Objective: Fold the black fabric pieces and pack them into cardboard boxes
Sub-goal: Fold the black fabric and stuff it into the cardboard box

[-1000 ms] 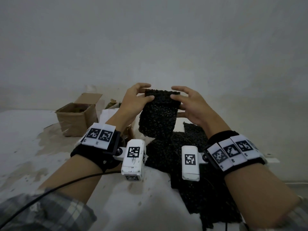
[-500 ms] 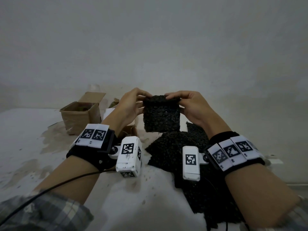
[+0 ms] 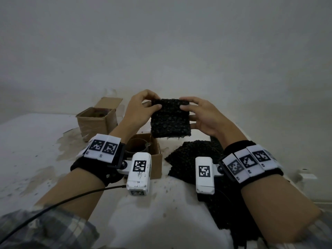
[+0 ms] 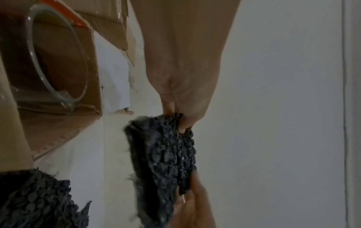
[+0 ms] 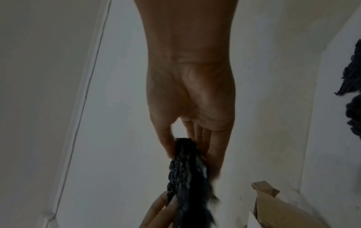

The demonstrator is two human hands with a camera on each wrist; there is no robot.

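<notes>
From the head view we pinch the folded black fabric piece (image 3: 170, 119) at frame centre by its top corners, left hand (image 3: 142, 110) and right hand (image 3: 203, 115), above the open cardboard box (image 3: 154, 155); both wrist views show thumb-and-finger pinches on soft, light, knobbly cloth that likely holds its fold when gripped at the edges.

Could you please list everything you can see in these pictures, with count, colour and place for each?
Folded fabric piece: one, black, bumpy, held up in the air between both hands.
Fabric pile: black, count unclear, lying on the table under the right forearm.
Near cardboard box: one, brown, open, beside the left wrist; a clear round container sits inside.
Far cardboard box: one, brown, open, flap up, at the back left.
Table: one, white, stained.
Cable: one, black, under the left forearm.
Wrist cameras: two, white.
Left hand: pinches the piece's top left corner.
Right hand: pinches its top right corner.
</notes>
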